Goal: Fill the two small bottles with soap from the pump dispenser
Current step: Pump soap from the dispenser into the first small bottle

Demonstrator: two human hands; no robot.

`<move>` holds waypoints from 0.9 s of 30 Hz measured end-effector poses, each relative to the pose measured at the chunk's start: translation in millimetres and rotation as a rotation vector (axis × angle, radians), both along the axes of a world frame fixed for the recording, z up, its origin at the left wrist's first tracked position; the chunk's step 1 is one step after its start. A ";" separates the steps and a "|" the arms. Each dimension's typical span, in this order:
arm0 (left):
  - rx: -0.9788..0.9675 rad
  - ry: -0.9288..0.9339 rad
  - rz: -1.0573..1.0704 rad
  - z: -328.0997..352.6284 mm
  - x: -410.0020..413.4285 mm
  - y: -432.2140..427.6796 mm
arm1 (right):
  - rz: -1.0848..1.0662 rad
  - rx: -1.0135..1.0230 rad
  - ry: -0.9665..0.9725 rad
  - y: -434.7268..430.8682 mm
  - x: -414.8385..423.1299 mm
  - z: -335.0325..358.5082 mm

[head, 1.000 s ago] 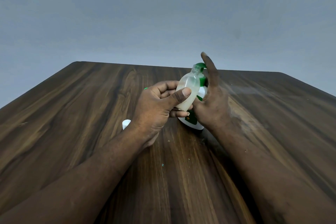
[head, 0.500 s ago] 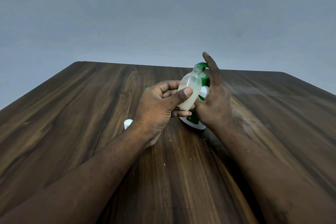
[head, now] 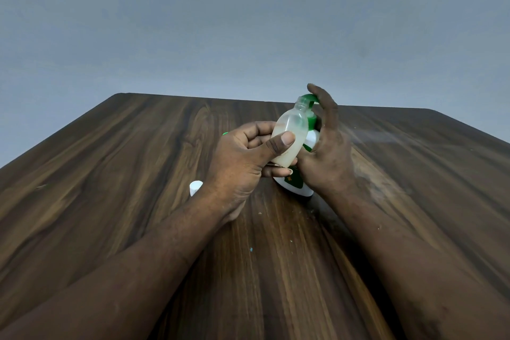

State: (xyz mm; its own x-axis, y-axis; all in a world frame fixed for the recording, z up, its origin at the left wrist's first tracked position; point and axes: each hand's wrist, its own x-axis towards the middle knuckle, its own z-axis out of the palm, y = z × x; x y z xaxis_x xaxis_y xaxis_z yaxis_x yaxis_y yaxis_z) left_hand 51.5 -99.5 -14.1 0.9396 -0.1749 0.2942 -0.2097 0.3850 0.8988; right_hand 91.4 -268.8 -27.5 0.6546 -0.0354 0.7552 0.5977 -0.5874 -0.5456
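1. Head view: both forearms reach in from the near edge over a dark wood-grain counter (head: 116,174), and the hands meet near its middle.
2. Left hand (head: 242,160): holds a small bottle (head: 289,138), thumb pressed across the front and fingers curled behind it.
3. Bottle: translucent and uncapped, lifted off the counter. It tilts with its open neck up and to the right. Milky soap fills the lower part and the upper part looks cloudy.
4. Bottle neck: sits right at the green pump head (head: 307,98). Cannot tell if the two touch.
5. Dispenser (head: 295,185): white body with a green label, standing on the counter just behind and right of the bottle. The bottle and hands hide most of it.
6. Right hand (head: 328,157): clasped against the dispenser's right side, with one finger stretched straight up and its tip on top of the pump head. The other fingers are mostly hidden behind the dispenser.
7. White cap (head: 196,188): lies on the counter just left of the left wrist, apart from the bottle.
8. Green bit (head: 225,134): peeks out past the left knuckles. Too little shows to say what it is.
9. Pale specks dot the counter between the forearms, and a dull smear lies right of the right hand.
10. Plain grey wall (head: 248,22) beyond the far edge.
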 end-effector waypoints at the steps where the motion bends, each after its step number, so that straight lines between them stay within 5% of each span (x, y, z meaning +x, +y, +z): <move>1: -0.004 -0.002 -0.002 0.2 0.0 0.2 | 0.002 -0.006 0.001 0.1 -0.1 0.1; 27: 0.023 -0.010 0.013 -2.1 1.3 0.7 | 0.009 -0.009 -0.039 -0.3 1.8 -0.7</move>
State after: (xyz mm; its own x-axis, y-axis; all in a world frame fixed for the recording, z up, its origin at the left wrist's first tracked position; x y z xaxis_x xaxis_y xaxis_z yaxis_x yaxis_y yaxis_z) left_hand 52.9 -98.8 -16.2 0.9388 -0.1696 0.2998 -0.2239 0.3611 0.9053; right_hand 93.2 -269.1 -28.2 0.6249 -0.0229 0.7804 0.6239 -0.5863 -0.5168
